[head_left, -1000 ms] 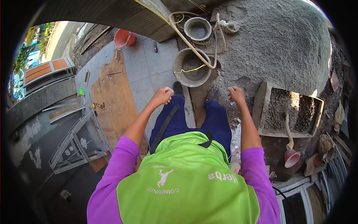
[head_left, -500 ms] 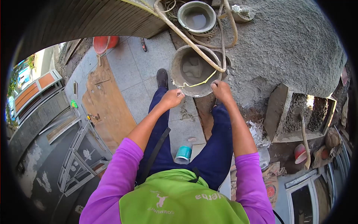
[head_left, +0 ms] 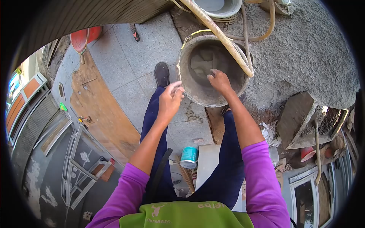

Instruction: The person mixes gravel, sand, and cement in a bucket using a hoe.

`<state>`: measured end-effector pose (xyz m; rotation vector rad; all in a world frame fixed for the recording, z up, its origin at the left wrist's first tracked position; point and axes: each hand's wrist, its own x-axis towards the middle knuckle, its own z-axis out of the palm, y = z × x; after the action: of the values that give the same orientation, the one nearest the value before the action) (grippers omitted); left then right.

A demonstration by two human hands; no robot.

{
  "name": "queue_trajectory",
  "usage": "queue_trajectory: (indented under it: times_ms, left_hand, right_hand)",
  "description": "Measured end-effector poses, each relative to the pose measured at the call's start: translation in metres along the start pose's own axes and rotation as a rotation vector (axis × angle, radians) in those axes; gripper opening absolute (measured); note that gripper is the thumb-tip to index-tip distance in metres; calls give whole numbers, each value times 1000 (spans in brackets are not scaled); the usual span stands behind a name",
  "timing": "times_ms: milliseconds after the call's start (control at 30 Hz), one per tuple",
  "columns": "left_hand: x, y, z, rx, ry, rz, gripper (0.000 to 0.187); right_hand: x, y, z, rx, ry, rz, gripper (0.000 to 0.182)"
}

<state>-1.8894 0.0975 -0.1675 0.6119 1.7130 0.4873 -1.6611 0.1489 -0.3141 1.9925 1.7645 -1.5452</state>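
A round grey bucket [head_left: 194, 93] stands between and ahead of my feet, with wet-looking grey lumps [head_left: 205, 62] at its bottom. Its thin yellowish handle [head_left: 187, 39] lies along the far left of the rim. My left hand [head_left: 170, 100] is at the bucket's left edge, its fingers loosely bent and apart, holding nothing visible. Over the opening is my right hand [head_left: 220, 81], fingers loosely curled with a small gap at the thumb and nothing visible in it. A pale hose [head_left: 224, 40] crosses the bucket's right side.
Grey sand [head_left: 300, 49] is heaped at right, beside a mortar-crusted wooden box [head_left: 298, 117]. Another basin [head_left: 224, 13] stands beyond the bucket. A red bucket [head_left: 79, 40], plywood [head_left: 100, 102] and a pliers-like tool [head_left: 135, 33] lie left; a teal-labelled tub [head_left: 189, 156] sits between my legs.
The bucket's handle has gone from the near side of the rim to the far left. My right hand has moved inward over the opening. The view has shifted, bringing the bucket closer.
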Motion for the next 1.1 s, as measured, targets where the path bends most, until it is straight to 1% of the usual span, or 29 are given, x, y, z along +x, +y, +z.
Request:
queue_trajectory:
  times_ms: [33, 67, 100, 133, 167, 233, 267, 367, 400, 467, 533, 600, 667, 700, 733, 767, 833, 933, 967, 1033, 1067, 1100]
  left_hand:
    - [-10, -9, 7, -18, -17, -40, 32]
    - [-15, -14, 15, -12, -60, -72, 29]
    - [-17, -22, 24, 3, -131, -26, 28]
    - [-14, -26, 31, 44, -211, -34, 28]
    - [-10, -31, 37, 86, -289, -40, 28]
    - [2, -31, 47, -28, -339, -123, 31]
    - [7, -33, 49, -85, -364, -162, 32]
    - [24, -38, 51, -137, -378, -308, 38]
    - [27, -41, 53, -160, -369, -349, 41]
    - [35, -48, 54, -197, -346, -433, 48]
    - [42, -46, 58, -347, -266, -526, 57]
    - [48, -39, 68, -494, -199, -644, 70]
    - [59, -41, 76, -744, -246, -584, 64]
    - [64, -41, 79, -864, -268, -550, 61]
    - [67, -24, 83, -961, -226, -456, 54]
    - [71, -16, 77, -990, -266, -487, 43]
    - [78, 0, 66, -865, -334, -711, 36]
    - [93, -18, 67, -808, -536, -547, 26]
    - [93, -25, 68, -788, -525, -615, 23]
    - [95, -34, 71, -746, -500, -744, 20]
    - [94, -40, 73, -773, -433, -768, 19]
    - [100, -67, 78, -879, -440, -714, 19]
  right_hand:
    - [16, 0, 11, -45, 4, 4, 51]
    - [30, 0, 20, -128, 63, -5, 54]
    - [44, -2, 25, -210, 124, -16, 58]
    - [56, -2, 32, -290, 182, -26, 62]
    - [67, -2, 39, -331, 128, -2, 64]
    - [91, 4, 48, -416, 26, 41, 69]
    - [113, 35, 77, -354, 61, 42, 60]
    - [135, 61, 96, -166, -100, 169, 43]
    - [128, 61, 91, -120, -59, 132, 38]
    - [95, 40, 72, -18, 24, 56, 30]
    - [40, 5, 46, 30, 175, -12, 30]
    - [-16, -36, 14, 161, 211, -75, 27]
    - [-64, -70, -3, 176, 240, -89, 21]
    - [-82, -85, -11, 136, 232, -133, 20]
    - [-100, -98, -18, 97, 223, -175, 20]
    - [-114, -109, -23, 58, 216, -218, 20]
    - [-136, -127, -26, 15, 224, -284, 18]
    - [-138, -130, -15, -25, 278, -431, 18]
    - [-135, -126, -11, -36, 302, -491, 19]
    - [-116, -113, -8, -45, 327, -516, 24]
    - [-105, -103, -5, -43, 344, -535, 26]
    - [-94, -94, -2, -42, 360, -554, 27]
